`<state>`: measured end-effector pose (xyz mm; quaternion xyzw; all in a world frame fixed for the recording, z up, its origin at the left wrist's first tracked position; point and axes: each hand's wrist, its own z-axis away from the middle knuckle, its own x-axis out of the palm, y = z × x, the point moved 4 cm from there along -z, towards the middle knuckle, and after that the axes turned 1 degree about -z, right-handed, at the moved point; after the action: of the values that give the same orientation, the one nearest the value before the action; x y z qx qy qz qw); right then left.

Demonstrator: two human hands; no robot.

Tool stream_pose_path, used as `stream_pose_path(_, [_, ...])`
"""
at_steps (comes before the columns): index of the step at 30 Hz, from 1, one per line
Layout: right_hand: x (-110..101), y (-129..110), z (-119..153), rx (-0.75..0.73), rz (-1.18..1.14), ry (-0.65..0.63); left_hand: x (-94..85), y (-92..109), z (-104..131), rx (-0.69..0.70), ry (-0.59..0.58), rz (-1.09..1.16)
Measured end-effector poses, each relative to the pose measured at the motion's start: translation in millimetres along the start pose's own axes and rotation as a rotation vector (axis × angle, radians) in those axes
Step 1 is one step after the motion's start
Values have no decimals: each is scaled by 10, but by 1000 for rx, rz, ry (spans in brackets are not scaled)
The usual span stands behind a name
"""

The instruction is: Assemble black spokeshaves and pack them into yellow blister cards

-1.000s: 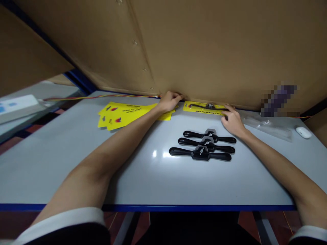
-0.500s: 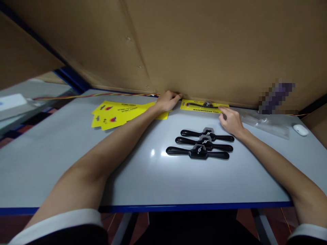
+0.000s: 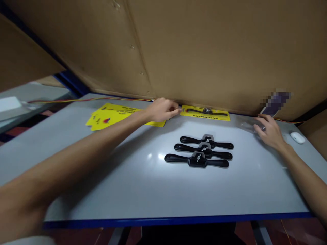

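My left hand hovers at the back of the table with nothing visible in it. Its fingers are loosely bent, and the thumb stands apart from them. Below its wrist lie fanned yellow backing cards. To its right, a black spokeshave rests on a yellow card printed WOODWORKING TOOL. Over at the right, my right hand has thumb and fingers closed around part of the clear plastic packaging. Nearer to me lie three more black spokeshaves, one in front of another.
A brown board walls off the back of the table. A white mouse-like object sits at the right edge. Behind my right hand leans a pixelated dark object. Red and yellow wires run along the back left.
My right hand has gone right, from the carded spokeshave to the clear plastic. My left hand has come slightly nearer and lifted off the back edge. The camera view has shifted a little.
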<state>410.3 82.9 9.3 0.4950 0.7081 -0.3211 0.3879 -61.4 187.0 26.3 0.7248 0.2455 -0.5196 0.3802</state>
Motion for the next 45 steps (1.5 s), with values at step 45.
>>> stream_pose_path(45, [320, -1408, -27, -271, -263, -142, 573, 353, 327, 68, -130, 49])
